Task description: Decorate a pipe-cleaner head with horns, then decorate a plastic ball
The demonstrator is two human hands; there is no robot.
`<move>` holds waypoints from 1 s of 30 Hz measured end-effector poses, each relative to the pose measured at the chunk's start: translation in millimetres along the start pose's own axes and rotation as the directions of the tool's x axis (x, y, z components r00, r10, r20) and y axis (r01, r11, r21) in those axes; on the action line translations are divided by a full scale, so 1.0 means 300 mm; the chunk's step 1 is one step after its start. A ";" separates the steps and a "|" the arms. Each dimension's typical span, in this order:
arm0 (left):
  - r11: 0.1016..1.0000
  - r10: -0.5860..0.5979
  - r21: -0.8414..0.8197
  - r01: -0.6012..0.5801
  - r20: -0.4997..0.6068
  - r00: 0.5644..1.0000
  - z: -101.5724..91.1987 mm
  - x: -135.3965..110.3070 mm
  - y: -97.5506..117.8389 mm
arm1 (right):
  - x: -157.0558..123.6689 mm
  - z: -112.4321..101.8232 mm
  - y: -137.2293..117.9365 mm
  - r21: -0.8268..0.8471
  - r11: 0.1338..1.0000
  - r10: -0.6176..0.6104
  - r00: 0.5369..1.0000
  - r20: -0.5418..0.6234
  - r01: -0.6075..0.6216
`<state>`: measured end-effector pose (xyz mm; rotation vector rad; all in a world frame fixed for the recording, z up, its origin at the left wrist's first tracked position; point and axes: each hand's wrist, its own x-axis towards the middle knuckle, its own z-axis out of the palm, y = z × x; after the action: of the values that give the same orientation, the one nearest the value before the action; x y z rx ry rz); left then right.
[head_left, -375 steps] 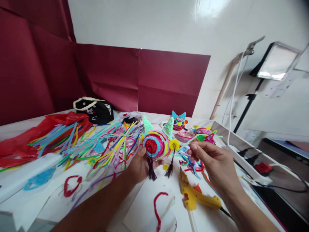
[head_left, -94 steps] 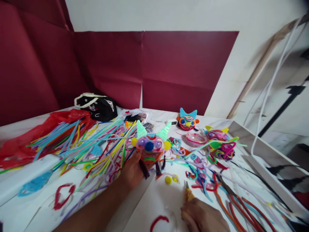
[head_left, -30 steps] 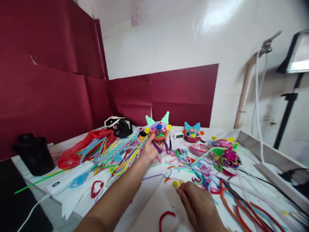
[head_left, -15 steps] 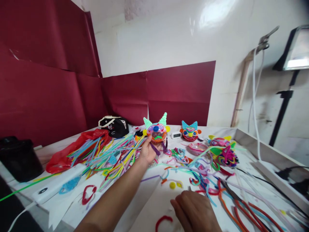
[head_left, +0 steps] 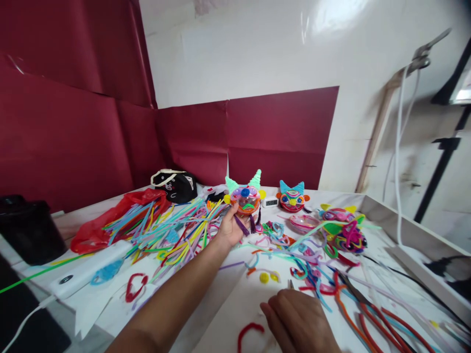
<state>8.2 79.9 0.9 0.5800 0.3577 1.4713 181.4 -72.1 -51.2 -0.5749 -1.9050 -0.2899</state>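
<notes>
My left hand (head_left: pixel 232 229) reaches out over the table, its fingers closed on the lower left side of a pipe-cleaner animal head (head_left: pixel 246 200). That head has mint-green pointed ears, a blue nose, yellow side balls and purple tassels hanging below. Near the front edge, my right hand (head_left: pixel 294 318) is curled, its fingertips hidden from me. A small grey metal tip (head_left: pixel 291 284) pokes out beyond its knuckles; the rest of that object is covered. Close by lie a bent red pipe cleaner (head_left: pixel 250 329) and two yellow pieces (head_left: pixel 268 277).
Loose pipe cleaners (head_left: pixel 184 230) spread from a red plastic bag (head_left: pixel 86 240). A second, blue-eared head (head_left: pixel 292 196) stands behind, beside a small digital clock (head_left: pixel 271 202). Red-handled pliers (head_left: pixel 353 287) lie to the right, below a colourful fish-like craft (head_left: pixel 344 230). A glue gun (head_left: pixel 81 272) lies left.
My view has shifted slightly, so the scene sits a little differently. The green-eared head in my left hand has moved slightly to the right; my right hand stays nearly still.
</notes>
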 end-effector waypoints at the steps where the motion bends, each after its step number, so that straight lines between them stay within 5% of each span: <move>1: 1.000 0.000 0.000 0.000 0.001 1.000 0.001 -0.001 0.000 | 0.002 -0.002 0.000 0.004 1.000 0.001 1.000 0.005 -0.001; 13: 1.000 0.001 -0.003 -0.001 0.009 1.000 0.012 -0.008 0.001 | 0.020 -0.043 0.004 0.028 0.998 0.053 0.992 0.118 -0.057; 30: 0.999 -0.020 -0.032 0.021 0.028 0.999 0.007 -0.009 -0.005 | -0.003 -0.022 0.021 0.023 0.998 0.049 0.995 0.086 -0.051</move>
<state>10.5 76.8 1.6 0.5690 0.3166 1.4458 190.3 -69.9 -49.9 -0.6254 -1.9706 -0.2118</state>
